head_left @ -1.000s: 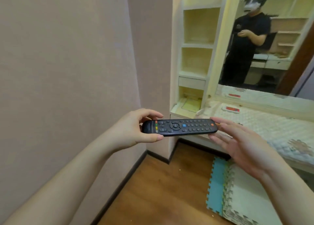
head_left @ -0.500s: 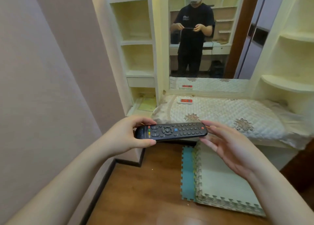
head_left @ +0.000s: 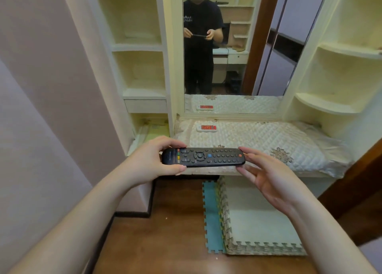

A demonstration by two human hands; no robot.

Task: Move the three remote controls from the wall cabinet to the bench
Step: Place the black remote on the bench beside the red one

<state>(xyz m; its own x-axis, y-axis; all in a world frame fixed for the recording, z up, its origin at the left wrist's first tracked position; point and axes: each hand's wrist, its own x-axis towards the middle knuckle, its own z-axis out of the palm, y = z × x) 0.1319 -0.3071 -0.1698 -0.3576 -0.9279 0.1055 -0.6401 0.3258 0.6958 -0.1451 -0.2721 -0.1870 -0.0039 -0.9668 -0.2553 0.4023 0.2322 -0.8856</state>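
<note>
Bench (head_left: 268, 135) now nearer; black remote (head_left: 203, 157) gripped by left fingers (head_left: 175, 144), right fingers (head_left: 248, 151) straight.

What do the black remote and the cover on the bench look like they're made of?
The black remote looks like hard plastic, smooth with a slight sheen, with probably rubbery buttons. The bench cover appears to be quilted fabric: stitched puffy diamonds, embroidered motifs, a faint satin shine.

black remote (head_left: 203, 157): black; coloured buttons
white remote (head_left: 207, 128): white; red panel
bench cover (head_left: 258, 138): cream quilted, floral motifs
foam mats (head_left: 252, 222): cream over teal
</note>
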